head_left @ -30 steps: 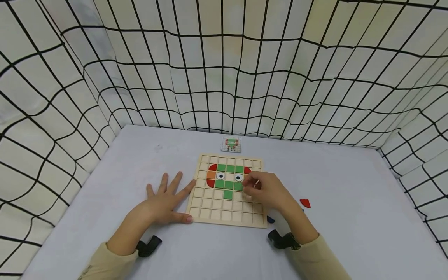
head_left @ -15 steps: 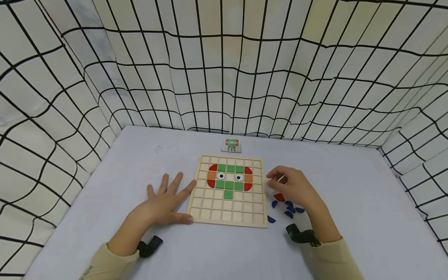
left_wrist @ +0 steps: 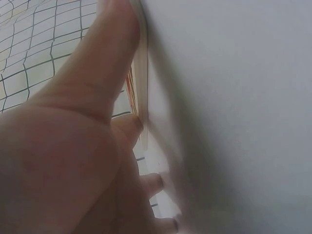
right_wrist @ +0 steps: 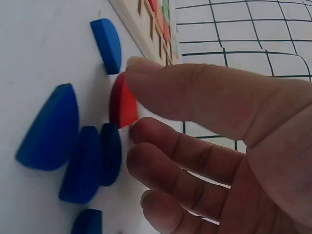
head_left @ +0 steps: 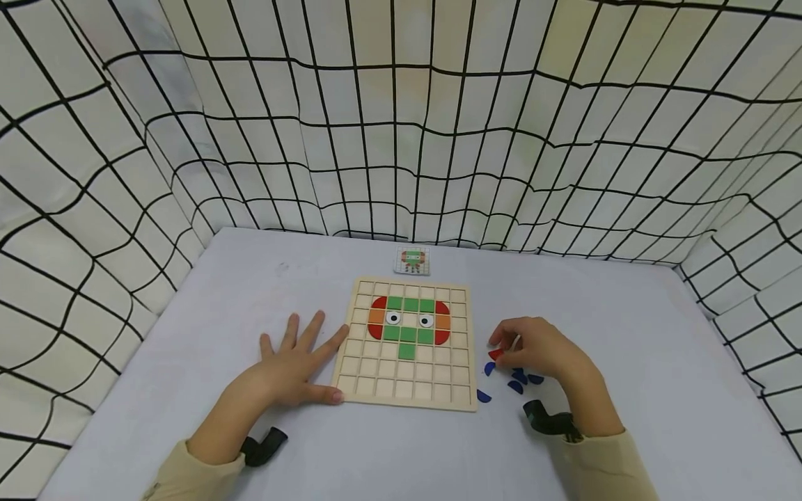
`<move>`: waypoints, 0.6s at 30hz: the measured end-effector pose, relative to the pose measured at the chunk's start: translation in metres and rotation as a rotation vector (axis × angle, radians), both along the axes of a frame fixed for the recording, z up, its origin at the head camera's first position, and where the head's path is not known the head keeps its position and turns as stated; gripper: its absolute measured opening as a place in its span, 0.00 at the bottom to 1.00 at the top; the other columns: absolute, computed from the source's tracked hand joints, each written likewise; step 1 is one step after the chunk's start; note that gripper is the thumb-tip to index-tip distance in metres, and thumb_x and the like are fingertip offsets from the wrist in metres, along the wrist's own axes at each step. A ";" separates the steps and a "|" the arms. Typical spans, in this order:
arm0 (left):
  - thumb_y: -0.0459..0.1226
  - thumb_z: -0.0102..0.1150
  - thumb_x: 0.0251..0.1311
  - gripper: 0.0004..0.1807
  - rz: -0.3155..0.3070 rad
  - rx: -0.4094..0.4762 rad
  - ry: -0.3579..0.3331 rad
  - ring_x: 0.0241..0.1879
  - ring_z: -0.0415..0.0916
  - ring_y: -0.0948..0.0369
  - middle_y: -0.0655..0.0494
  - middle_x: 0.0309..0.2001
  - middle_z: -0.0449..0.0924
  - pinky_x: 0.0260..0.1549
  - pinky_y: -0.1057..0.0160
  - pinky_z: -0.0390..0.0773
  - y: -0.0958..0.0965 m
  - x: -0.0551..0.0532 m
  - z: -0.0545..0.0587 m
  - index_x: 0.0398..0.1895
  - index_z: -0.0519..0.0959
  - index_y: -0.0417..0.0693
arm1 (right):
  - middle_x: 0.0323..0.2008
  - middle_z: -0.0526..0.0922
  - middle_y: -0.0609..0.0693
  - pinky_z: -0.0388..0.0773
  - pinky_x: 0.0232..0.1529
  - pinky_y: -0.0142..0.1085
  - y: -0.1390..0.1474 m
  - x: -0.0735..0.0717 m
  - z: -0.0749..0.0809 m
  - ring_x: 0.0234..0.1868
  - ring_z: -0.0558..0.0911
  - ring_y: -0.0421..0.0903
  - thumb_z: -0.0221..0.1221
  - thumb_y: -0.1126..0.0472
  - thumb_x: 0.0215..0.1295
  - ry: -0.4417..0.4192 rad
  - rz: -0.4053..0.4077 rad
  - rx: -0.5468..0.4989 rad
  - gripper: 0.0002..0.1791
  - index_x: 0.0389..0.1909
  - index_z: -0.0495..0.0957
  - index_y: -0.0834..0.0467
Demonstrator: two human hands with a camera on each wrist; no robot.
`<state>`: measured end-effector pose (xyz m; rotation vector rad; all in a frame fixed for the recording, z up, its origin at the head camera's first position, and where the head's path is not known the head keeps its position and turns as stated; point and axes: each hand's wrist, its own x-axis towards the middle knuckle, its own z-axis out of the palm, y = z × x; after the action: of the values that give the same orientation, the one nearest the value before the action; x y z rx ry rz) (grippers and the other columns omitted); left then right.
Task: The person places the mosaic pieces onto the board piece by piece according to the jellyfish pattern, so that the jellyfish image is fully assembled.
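A wooden grid board bears a face pattern of red, orange and green pieces with two round eye pieces. My left hand lies with fingers spread at the board's left edge, thumb and index finger touching it. To the board's right, my right hand pinches a red quarter-circle piece between thumb and index finger, down at the table. The hand partly hides that piece in the head view. Several blue half-round pieces lie beside and below the right hand's fingers; the right wrist view shows them close up.
A small pattern card lies behind the board, showing a similar face. Black netting stands around the back and sides of the white table. Black wrist mounts sit at both cuffs.
My right hand has moved from the board's right side, leaving an orange and a red piece in place there, to the loose red piece. The left hand has stayed still.
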<state>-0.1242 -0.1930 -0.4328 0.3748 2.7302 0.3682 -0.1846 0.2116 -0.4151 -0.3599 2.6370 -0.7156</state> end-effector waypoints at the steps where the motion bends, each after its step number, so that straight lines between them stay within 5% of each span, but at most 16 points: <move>1: 0.70 0.64 0.44 0.61 0.000 -0.001 0.000 0.74 0.26 0.27 0.37 0.80 0.34 0.56 0.16 0.32 0.000 0.000 0.000 0.80 0.49 0.63 | 0.33 0.81 0.43 0.76 0.36 0.37 -0.001 0.000 -0.001 0.35 0.77 0.44 0.72 0.61 0.55 -0.001 0.003 0.008 0.11 0.38 0.83 0.49; 18: 0.70 0.64 0.45 0.61 -0.009 0.008 0.013 0.74 0.27 0.27 0.36 0.80 0.34 0.56 0.16 0.32 -0.001 0.002 -0.001 0.80 0.50 0.62 | 0.24 0.77 0.45 0.73 0.28 0.36 -0.010 0.002 -0.006 0.26 0.74 0.43 0.69 0.65 0.53 0.060 0.030 0.052 0.09 0.27 0.78 0.52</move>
<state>-0.1227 -0.1938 -0.4333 0.3921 2.7394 0.3755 -0.1825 0.2015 -0.4213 -0.4109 2.6945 -0.6344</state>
